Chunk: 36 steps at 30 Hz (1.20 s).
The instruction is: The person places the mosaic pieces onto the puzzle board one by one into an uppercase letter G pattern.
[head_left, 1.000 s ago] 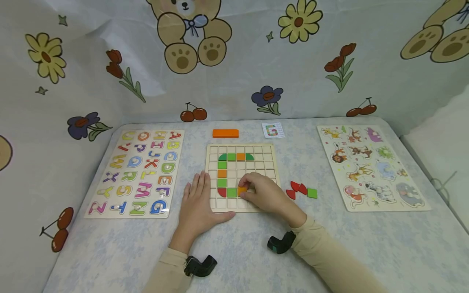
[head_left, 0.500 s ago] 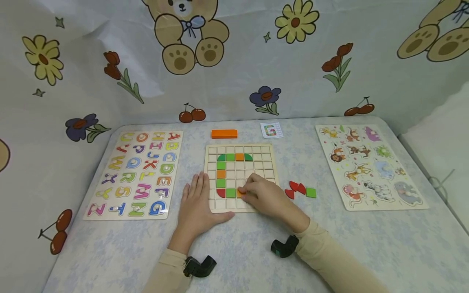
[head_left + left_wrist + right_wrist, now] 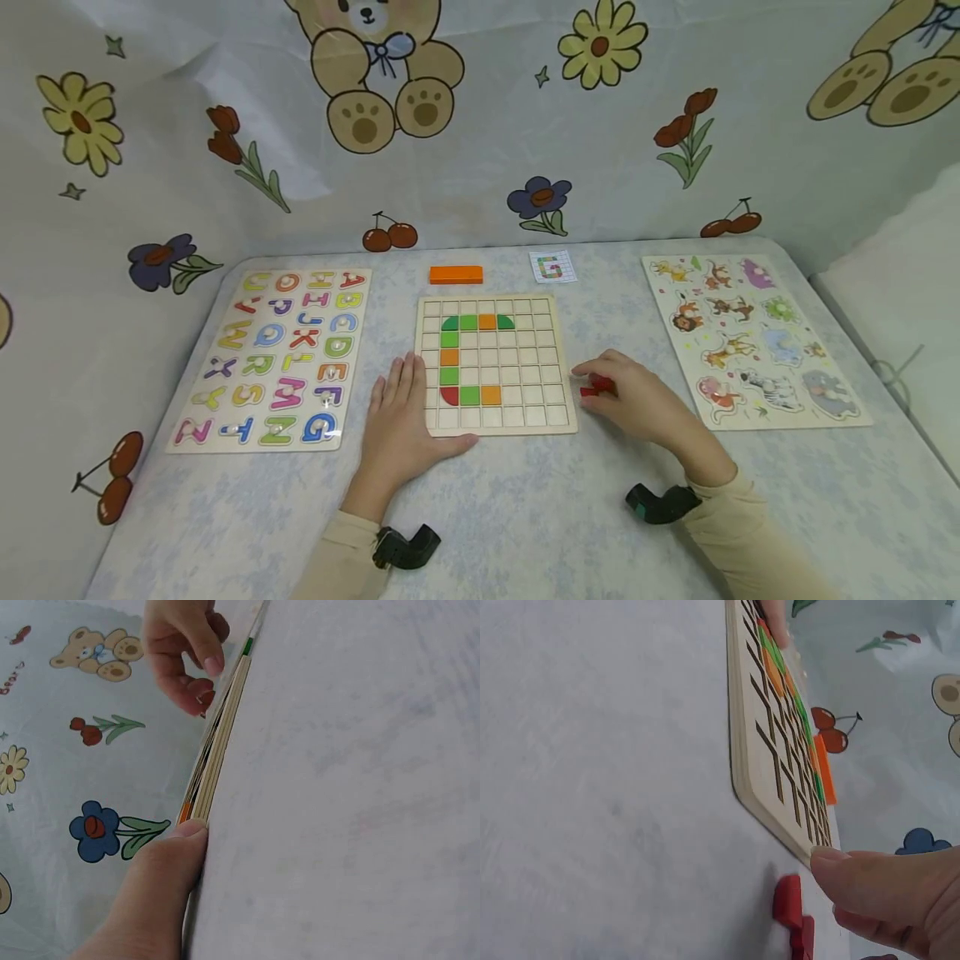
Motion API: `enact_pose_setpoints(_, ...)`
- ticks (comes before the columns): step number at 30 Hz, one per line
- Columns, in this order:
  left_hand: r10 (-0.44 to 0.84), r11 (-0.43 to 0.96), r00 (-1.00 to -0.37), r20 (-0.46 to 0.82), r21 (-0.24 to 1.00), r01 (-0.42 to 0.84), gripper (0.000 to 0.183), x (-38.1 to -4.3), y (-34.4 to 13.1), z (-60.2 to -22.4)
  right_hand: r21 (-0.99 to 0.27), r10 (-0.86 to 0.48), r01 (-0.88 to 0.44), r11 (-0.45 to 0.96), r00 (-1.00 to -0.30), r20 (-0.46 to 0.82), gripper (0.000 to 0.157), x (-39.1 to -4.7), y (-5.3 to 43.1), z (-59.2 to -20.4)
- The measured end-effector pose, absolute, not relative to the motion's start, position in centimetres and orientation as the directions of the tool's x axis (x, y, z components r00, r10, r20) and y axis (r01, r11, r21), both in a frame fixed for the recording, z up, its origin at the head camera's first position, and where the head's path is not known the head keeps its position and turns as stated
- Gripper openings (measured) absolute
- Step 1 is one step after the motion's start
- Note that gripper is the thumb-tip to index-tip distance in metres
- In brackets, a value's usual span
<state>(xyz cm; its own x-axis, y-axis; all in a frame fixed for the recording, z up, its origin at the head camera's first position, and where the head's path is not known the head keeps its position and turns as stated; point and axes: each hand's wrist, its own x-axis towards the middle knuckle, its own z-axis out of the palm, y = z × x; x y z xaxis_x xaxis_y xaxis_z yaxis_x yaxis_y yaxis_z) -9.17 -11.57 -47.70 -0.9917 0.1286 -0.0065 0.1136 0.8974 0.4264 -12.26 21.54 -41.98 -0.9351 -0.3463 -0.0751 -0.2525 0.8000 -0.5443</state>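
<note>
A wooden grid board (image 3: 528, 375) lies mid-table, with green, orange and red tiles set in a C shape. An orange square tile (image 3: 491, 396) sits at the right end of its bottom row. My left hand (image 3: 397, 433) rests with straight fingers along the board's left side, thumb at the front edge. Beyond the right edge, my right hand (image 3: 645, 408) reaches over loose red quarter-round tiles (image 3: 598, 386), thumb and forefinger apart around them. In the right wrist view, a red tile (image 3: 787, 901) lies on the table below the thumb. The loose green square is hidden by the right hand.
An alphabet puzzle board (image 3: 273, 358) lies at left and an animal puzzle board (image 3: 750, 342) at right. Behind the grid board are an orange block (image 3: 456, 275) and a small card (image 3: 553, 267) showing a tiled G. A printed cloth (image 3: 480, 167) hangs behind the table.
My right hand has let go of the orange tile, which now lies in the bottom row, and has moved right to the loose red tiles. The left hand stays on the board.
</note>
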Motion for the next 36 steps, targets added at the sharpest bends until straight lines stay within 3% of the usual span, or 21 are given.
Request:
enact_pose_setpoints(13, 0.127, 0.896, -0.992, -0.008, 0.430, 0.111, 0.136, -9.1, -11.6, -47.7, -0.427, -0.238, -0.150, 0.892, -0.958, -0.160, 0.032, -12.5, 24.8, -41.9)
enact_pose_setpoints(24, 0.124, 0.895, -0.992, -0.006, 0.432, 0.110, 0.136, -9.1, -11.6, -47.7, -0.442, -0.256, -0.165, 0.882, -0.954, -0.155, 0.033, -12.6, 25.7, -41.7)
enact_pose_setpoints(36, 0.128, 0.893, -0.992, 0.005, 0.434, 0.118, 0.136, -9.1, -11.7, -47.7, -0.540, -0.211, -0.121, 0.833, -0.971, -0.108, 0.016, -12.8, 25.8, -42.0)
